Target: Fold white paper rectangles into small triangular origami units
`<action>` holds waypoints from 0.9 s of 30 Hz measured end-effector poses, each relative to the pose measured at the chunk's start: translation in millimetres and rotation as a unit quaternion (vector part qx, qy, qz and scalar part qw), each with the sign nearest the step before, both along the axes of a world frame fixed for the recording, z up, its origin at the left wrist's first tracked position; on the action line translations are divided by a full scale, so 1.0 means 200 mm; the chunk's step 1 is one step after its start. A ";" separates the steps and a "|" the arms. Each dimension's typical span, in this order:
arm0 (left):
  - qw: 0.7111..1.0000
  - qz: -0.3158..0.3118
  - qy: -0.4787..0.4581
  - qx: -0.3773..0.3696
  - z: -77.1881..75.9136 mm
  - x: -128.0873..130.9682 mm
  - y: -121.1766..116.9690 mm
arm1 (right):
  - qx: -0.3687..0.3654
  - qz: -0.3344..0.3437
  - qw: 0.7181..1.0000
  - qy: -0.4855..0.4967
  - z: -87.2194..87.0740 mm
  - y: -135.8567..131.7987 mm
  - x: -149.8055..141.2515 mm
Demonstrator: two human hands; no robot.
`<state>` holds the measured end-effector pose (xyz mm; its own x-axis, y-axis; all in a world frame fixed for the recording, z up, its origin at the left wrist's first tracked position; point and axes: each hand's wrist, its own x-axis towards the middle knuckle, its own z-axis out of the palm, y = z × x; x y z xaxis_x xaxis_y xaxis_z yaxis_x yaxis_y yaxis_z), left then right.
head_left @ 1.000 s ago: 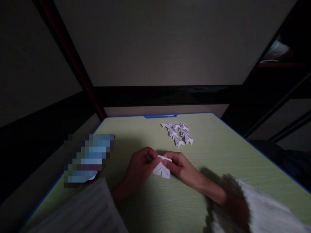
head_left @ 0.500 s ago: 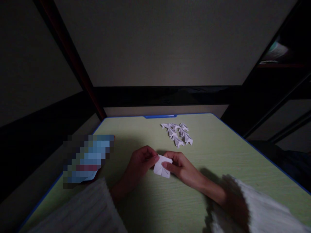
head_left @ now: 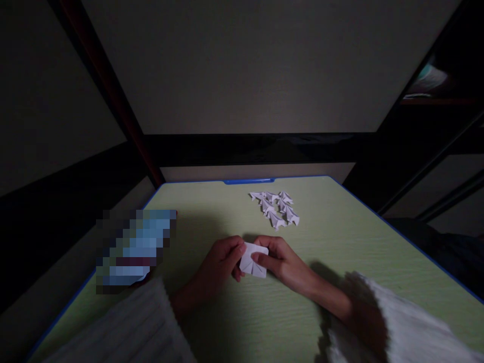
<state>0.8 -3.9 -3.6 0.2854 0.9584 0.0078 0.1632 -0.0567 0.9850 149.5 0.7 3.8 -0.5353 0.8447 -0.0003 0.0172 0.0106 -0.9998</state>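
Observation:
Between my hands is a small folded square of white paper (head_left: 257, 267), creased with lines that fan out toward its near edge. My left hand (head_left: 226, 257) pinches its left side, thumb near the upper left corner and other fingers curled behind and below. From the right, my right hand (head_left: 280, 256) grips it, thumb pressed flat on the middle of the sheet and fingers behind. Beyond my hands, several white folded paper figures (head_left: 275, 220) lie close together on the table.
The pale green table (head_left: 340, 242) has a blue rim with a blue raised strip (head_left: 249, 181) at its far edge. To the left lies a pixelated bluish object (head_left: 138, 249). A panelled wall (head_left: 260, 75) rises behind the table.
The fingers of my left hand have shifted down along the paper's left side, some now showing beneath it. My right hand and the paper have hardly moved.

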 end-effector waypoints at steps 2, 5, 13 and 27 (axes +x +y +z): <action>1.000 0.000 0.000 -0.007 0.00 0.00 0.00 | 0.011 -0.001 1.000 -0.007 0.00 0.00 0.00; 1.000 0.001 0.010 -0.023 -0.01 0.00 0.01 | 0.034 -0.003 0.999 -0.032 -0.01 0.00 -0.01; 0.999 -0.010 0.011 -0.032 0.00 0.00 0.00 | 0.049 -0.007 0.996 -0.070 0.00 -0.01 0.00; 1.000 -0.014 0.022 0.011 0.01 0.00 -0.03 | 0.053 0.037 0.998 -0.022 0.03 -0.03 -0.01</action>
<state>0.4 -9.1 -2.2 0.3132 0.9496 0.0151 0.2044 -0.0829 0.9754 148.2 -4.8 8.9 -0.5977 0.7992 0.0632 0.0556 0.1200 -0.9912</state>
